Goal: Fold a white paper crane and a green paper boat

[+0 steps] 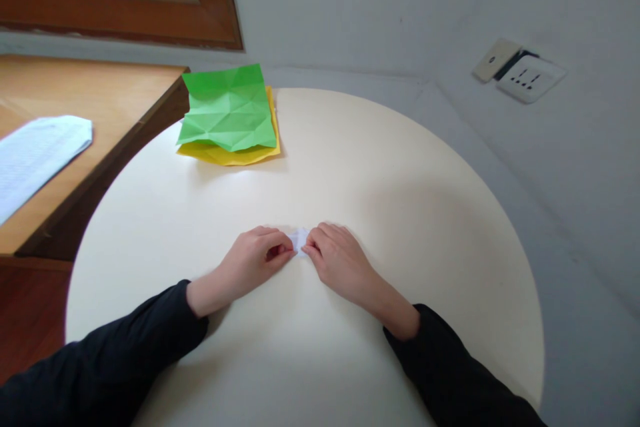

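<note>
Pinching a small folded white paper piece (299, 239) from both sides: left hand (253, 261) and right hand (339, 260) meet fingertip to fingertip at mid worktop, paper squeezed between them and mostly hidden. Left grip closed on its left edge, right grip closed on its right edge; both hands rest on the round cream worktop (400, 167).

Count: one white piece in hand, one creased green sheet (227, 109) lying on one yellow sheet (235, 155), stacked at the far-left rim, well apart from the hands. One printed white page (35, 157) on the wooden desk (100, 97) to the left, which butts against the worktop.

Room: bare surface all round the hands, widest to the right and far side. Wall socket (530, 77) beyond the right rim.
</note>
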Tool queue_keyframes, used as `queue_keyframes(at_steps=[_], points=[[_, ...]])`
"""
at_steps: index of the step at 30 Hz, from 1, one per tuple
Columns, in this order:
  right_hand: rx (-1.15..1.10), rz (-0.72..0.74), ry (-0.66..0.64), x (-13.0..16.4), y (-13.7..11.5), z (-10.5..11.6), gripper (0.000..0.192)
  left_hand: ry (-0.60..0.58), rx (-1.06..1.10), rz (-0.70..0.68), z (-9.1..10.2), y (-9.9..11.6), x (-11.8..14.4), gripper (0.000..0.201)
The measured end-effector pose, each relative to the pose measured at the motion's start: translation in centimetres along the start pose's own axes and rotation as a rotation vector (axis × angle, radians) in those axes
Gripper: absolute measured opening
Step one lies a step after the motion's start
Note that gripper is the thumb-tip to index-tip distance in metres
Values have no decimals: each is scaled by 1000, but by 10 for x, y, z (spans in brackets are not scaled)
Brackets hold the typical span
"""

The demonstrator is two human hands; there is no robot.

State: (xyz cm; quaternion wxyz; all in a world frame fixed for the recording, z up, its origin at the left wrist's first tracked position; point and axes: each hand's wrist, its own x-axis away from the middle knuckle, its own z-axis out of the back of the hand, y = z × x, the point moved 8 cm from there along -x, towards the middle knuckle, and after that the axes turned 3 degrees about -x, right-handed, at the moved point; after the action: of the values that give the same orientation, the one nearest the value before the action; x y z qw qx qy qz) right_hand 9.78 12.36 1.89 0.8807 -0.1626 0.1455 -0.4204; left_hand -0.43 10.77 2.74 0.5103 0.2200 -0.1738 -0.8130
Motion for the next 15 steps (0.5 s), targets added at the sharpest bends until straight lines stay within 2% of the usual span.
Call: queue_keyframes(at_steps=[8, 15], points=[[-28, -20, -51, -3, 1, 1, 14, 8, -21, -13, 0, 3, 0, 17], [-145, -57, -21, -5, 2, 5, 18, 27, -57, -31, 1, 4, 0, 14]])
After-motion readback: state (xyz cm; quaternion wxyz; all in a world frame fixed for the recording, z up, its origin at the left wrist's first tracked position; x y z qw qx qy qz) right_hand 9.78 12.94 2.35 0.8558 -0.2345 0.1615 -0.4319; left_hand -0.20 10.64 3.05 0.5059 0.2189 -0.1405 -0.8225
